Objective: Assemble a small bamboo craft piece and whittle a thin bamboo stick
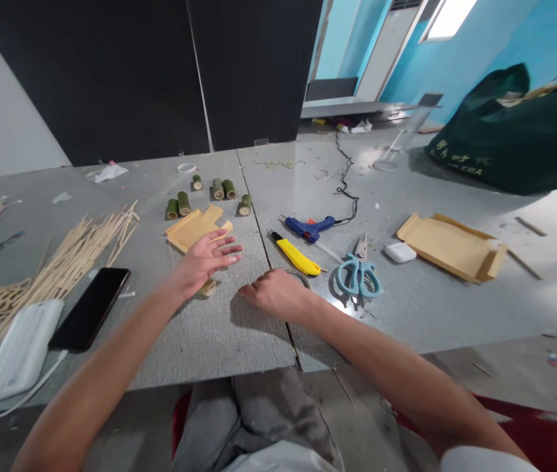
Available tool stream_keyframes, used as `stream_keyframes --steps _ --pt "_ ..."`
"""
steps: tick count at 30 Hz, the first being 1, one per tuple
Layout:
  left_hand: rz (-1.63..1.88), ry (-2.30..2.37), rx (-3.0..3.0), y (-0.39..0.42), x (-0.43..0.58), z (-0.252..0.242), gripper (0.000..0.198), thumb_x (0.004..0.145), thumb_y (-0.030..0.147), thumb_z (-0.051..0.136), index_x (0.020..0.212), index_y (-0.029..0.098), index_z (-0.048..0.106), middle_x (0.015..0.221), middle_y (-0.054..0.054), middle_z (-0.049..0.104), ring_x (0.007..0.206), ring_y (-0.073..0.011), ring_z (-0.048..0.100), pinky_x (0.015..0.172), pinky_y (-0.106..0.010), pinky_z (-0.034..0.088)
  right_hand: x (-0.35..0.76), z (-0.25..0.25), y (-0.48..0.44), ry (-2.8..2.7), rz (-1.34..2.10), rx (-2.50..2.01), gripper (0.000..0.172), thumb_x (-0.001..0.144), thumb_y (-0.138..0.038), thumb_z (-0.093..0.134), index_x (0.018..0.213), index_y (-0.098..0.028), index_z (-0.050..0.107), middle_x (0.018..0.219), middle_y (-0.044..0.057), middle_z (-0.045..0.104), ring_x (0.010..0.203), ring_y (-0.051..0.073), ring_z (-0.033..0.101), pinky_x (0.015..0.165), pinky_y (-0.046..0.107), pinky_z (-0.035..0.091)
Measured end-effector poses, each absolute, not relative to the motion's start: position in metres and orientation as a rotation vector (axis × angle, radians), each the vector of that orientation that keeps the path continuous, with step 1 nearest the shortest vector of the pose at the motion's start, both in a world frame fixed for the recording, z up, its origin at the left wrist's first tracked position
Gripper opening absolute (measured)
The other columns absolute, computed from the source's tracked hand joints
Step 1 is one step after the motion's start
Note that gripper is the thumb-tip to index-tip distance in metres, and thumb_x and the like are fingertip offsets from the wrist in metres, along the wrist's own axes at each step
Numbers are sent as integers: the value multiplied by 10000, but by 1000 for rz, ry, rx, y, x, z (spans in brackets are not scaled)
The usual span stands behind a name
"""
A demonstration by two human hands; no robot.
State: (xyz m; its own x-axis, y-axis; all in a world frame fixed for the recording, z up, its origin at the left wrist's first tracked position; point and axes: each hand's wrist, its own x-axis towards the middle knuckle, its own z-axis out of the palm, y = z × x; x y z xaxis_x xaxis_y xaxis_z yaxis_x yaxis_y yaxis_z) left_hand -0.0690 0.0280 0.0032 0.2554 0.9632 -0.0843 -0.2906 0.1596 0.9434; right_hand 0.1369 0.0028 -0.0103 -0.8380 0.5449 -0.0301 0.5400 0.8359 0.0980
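My left hand (pixel 205 263) is open over the table, fingers spread and pointing right. Below its palm lies a short bamboo piece (pixel 208 287), partly covered by the hand. Just behind the fingers is a folded brown cardboard piece (pixel 194 228). Palm down near the table's seam, my right hand (pixel 278 293) has its fingers curled; anything in them is hidden. A grey ring (pixel 302 278) shows partly behind that hand. Beyond it lie a yellow utility knife (pixel 298 255) and a blue glue gun (pixel 310 227). Light-blue scissors (pixel 358 272) rest to the right.
Several green bamboo pieces (pixel 184 203) stand farther back. On the left are thin wooden sticks (pixel 79 252), a black phone (pixel 92 308) and a white power bank (pixel 20 351). A white earbud case (pixel 400 252), cardboard tray (pixel 450 248) and dark green bag (pixel 514 137) are right.
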Motion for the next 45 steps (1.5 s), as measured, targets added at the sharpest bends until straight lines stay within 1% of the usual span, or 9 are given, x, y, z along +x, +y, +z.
stream_keyframes --steps 2,4,9,13,18,24,29,35,45 --pt "1081 856 978 24 -71 6 594 726 45 776 1261 170 549 1355 -137 596 1191 -250 674 1070 -449 546 136 -13 3 2946 161 857 180 982 -96 489 949 -119 665 707 72 725 587 155 614 552 306 218" --pt "1084 855 964 20 -74 8 574 729 46 763 1252 160 556 1371 -151 588 1197 -264 672 1063 -457 556 136 -16 3 2983 157 896 206 1015 -136 454 960 -125 652 692 67 718 573 154 601 551 311 212" --pt "1110 833 1058 17 -79 5 639 708 56 784 1282 173 529 1409 -162 541 1231 -290 641 1055 -497 555 139 -23 8 3192 73 1241 338 1082 -322 343 1172 -138 612 647 38 689 515 137 526 553 299 224" --pt "1127 816 1181 18 -77 -3 624 739 112 801 1283 200 508 1405 -155 521 1227 -288 639 1047 -505 556 140 -27 11 3237 66 1414 414 1093 -376 288 1158 -143 625 584 17 640 483 129 474 538 292 200" --pt "1115 811 1339 16 -73 -7 603 769 138 784 1275 252 477 1409 -127 501 1219 -266 643 1055 -496 542 139 -28 11 3240 163 1427 445 1110 -387 265 1138 -135 631 610 37 668 496 132 504 538 295 205" --pt "1117 822 1363 15 -72 -10 650 770 152 785 1306 285 443 1410 -119 491 1211 -261 647 1056 -505 522 137 -27 10 3184 273 1311 415 1120 -347 258 1130 -123 608 633 53 689 503 138 520 545 317 186" --pt "1099 832 1353 13 -72 -10 667 779 151 778 1321 299 419 1422 -117 483 1230 -269 639 1042 -498 533 134 -27 9 3164 290 1297 364 1118 -326 283 1137 -120 582 642 55 687 518 140 521 555 322 205" --pt "1089 838 1367 13 -72 -10 692 780 134 773 1338 313 405 1443 -120 466 1262 -273 624 1001 -464 557 134 -28 7 3118 329 1305 324 1111 -314 316 1143 -127 579 634 47 684 524 147 532 562 329 194" --pt "1069 874 1378 15 -75 -12 745 755 147 808 1369 321 424 1483 -135 454 1282 -297 606 954 -457 583 136 -29 7 3207 323 1259 339 1115 -298 301 1089 -126 591 637 37 667 531 138 528 574 320 242"
